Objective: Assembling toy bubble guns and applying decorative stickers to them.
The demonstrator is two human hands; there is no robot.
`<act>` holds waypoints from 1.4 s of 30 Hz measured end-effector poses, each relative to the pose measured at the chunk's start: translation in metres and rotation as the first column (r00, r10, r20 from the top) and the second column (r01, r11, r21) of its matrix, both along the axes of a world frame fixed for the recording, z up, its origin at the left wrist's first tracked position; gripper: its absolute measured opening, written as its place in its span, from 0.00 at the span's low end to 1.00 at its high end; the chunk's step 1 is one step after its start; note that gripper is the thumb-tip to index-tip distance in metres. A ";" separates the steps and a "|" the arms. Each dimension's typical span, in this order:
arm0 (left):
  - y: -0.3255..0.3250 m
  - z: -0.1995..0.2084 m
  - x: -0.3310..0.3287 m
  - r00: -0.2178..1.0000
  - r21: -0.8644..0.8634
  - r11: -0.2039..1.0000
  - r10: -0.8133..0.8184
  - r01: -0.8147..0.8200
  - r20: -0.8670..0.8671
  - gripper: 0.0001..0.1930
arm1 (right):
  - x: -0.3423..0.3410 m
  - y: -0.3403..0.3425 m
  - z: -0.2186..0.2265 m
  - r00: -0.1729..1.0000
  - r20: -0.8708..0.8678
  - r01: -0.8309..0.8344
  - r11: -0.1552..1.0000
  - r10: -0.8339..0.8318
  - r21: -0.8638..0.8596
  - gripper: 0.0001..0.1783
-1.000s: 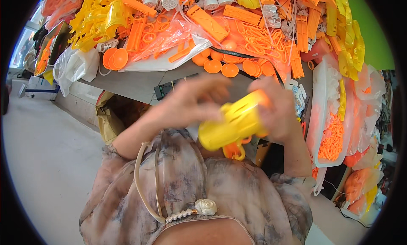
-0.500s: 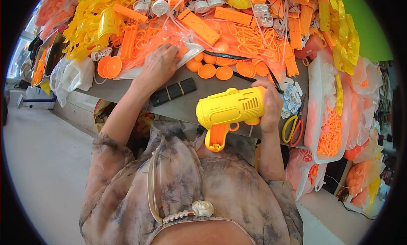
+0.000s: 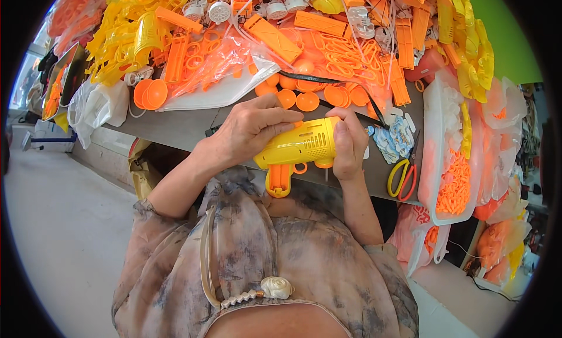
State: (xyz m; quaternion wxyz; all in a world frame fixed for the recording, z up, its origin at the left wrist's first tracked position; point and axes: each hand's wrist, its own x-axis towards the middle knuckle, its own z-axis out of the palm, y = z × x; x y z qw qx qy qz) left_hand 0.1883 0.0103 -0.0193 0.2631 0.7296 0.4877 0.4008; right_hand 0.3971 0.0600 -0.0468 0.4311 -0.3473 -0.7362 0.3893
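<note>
A yellow plastic toy gun (image 3: 295, 151) with an orange trigger and a downward-pointing grip sits at the near edge of the grey table (image 3: 175, 127). My left hand (image 3: 246, 130) lies over its rear top, fingers curled on the body. My right hand (image 3: 348, 145) wraps the front end, thumb toward me. Both hands hold the toy gun just above my patterned blouse.
Heaps of orange and yellow plastic parts (image 3: 328, 39) cover the table, with round orange caps (image 3: 304, 98) just beyond the hands. Yellow-handled scissors (image 3: 401, 177) lie to the right beside a white tray of small orange pieces (image 3: 453, 186). Bags of parts hang at right; bare floor at left.
My left hand came back from the pile of parts and now rests on the toy gun. The gun has moved lower and closer to the table edge, still in my right hand.
</note>
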 end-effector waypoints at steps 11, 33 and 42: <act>0.001 -0.019 0.009 1.000 -0.057 0.998 0.026 -0.025 0.016 0.10 | -0.001 -0.010 -0.018 0.990 -0.115 0.075 0.995 -0.082 -0.063 0.19; -0.029 -0.006 -0.038 0.887 0.222 0.860 0.457 -0.460 0.067 0.29 | 0.015 0.004 -0.026 0.970 -0.150 0.164 0.972 -0.189 -0.165 0.22; -0.031 -0.039 -0.187 0.347 0.386 0.620 0.741 -0.683 -0.575 0.14 | 0.018 0.006 -0.040 0.888 -0.354 0.168 0.923 -0.295 -0.347 0.23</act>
